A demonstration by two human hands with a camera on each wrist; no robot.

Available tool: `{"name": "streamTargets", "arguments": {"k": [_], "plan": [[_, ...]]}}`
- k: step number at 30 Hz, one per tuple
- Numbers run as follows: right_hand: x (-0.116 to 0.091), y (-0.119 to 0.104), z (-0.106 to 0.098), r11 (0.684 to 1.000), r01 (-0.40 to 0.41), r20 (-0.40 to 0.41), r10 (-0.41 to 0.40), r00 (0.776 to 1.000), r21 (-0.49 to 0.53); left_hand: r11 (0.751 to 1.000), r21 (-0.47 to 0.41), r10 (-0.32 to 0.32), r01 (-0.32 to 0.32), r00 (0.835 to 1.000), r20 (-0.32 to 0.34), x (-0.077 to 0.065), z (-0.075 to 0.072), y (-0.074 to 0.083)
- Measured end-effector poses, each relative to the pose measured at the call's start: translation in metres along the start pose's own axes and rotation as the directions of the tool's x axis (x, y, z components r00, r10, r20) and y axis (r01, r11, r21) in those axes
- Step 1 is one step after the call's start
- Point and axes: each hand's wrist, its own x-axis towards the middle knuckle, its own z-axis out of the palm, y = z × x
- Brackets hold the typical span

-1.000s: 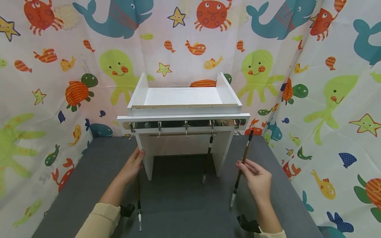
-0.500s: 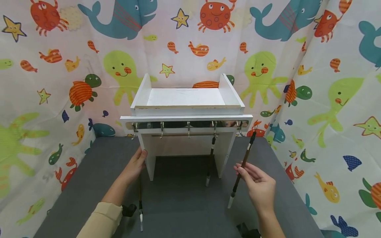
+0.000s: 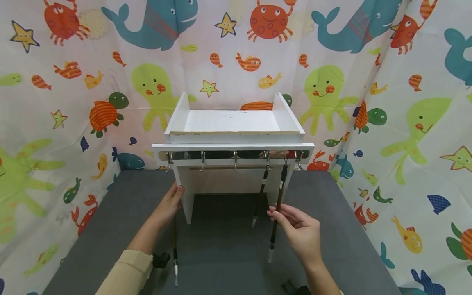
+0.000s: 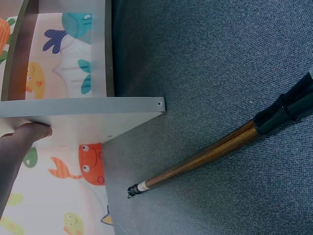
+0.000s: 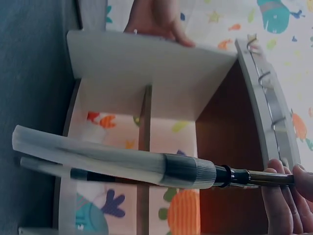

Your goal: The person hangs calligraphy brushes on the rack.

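Observation:
My right hand (image 3: 299,230) pinches a calligraphy brush (image 3: 280,196) by its brown handle, between thumb and fingers. Its cord loop is up near the right end of the hook rail, and its clear cap (image 5: 88,154) points down. My left hand (image 3: 166,209) grips the left side panel (image 4: 88,125) of a small white shelf unit (image 3: 233,146), thumb at the front edge. A second brush (image 3: 260,192) hangs from a hook just left of the held one. On the grey table, by my left forearm, lies a third brush (image 4: 205,155).
Several metal hooks (image 3: 235,160) line the shelf's front rail. The shelf's open top tray (image 3: 232,121) has raised sides. A grey tabletop (image 3: 221,258) stretches in front, and a curtain (image 3: 228,57) printed with sea animals encloses the back and sides.
My right hand has moved left with the brush, bringing its loop from right of the shelf to the rail's right end. My left hand stays on the side panel. The view has shifted slightly.

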Motion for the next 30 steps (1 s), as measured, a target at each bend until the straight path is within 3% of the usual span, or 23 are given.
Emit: {"name": "streamTargets", "arguments": {"k": [9, 16, 30], "plan": [[0.001, 0.001, 0.020, 1.000, 0.008, 0.074, -0.009, 0.997, 0.006, 1.000, 0.002, 0.006, -0.006, 1.000, 0.002, 0.002, 0.000, -0.002], [-0.001, 0.008, 0.034, 0.996, 0.019, 0.133, -0.031, 0.991, 0.088, 1.000, 0.022, -0.014, 0.014, 1.000, -0.012, 0.002, 0.000, -0.001], [-0.009, 0.020, 0.061, 0.978, -0.068, 0.238, 0.019, 0.971, 0.196, 1.000, 0.014, -0.018, 0.018, 1.000, -0.007, 0.002, -0.002, -0.002]]}}
